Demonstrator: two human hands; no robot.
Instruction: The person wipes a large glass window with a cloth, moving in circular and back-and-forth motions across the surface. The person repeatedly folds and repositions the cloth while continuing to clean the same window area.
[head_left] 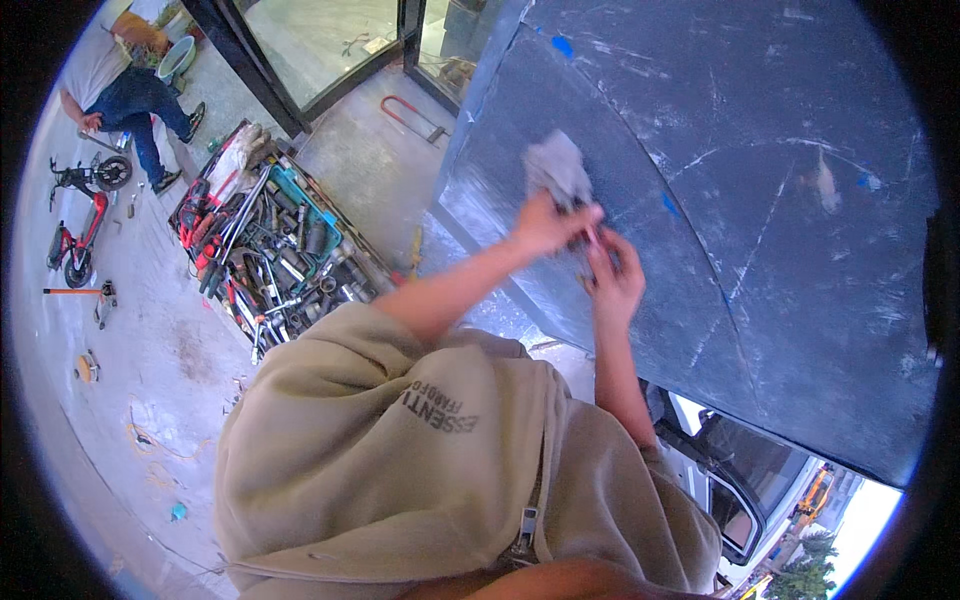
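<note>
Over a large dark blue-grey panel (pixel 800 290), scuffed with white marks, my two hands meet in front of me. My left hand (pixel 543 224) is closed around a crumpled grey rag (pixel 558 166), which sticks out beyond the fingers. Close beside it, my right hand (pixel 614 282) has its fingers bent and pinched together near the left fingertips. Something small and dark shows between the hands, too blurred to name. Bits of blue tape (pixel 562 47) stick to the panel.
A tray of sockets, wrenches and other tools (pixel 290 250) stands to my left. Beyond it are a person in jeans (pixel 130 95), a red and black scooter (pixel 88 225) and an orange-handled tool (pixel 75 291). A red U-shaped bar (pixel 412 115) lies by the glass door frame (pixel 300 110).
</note>
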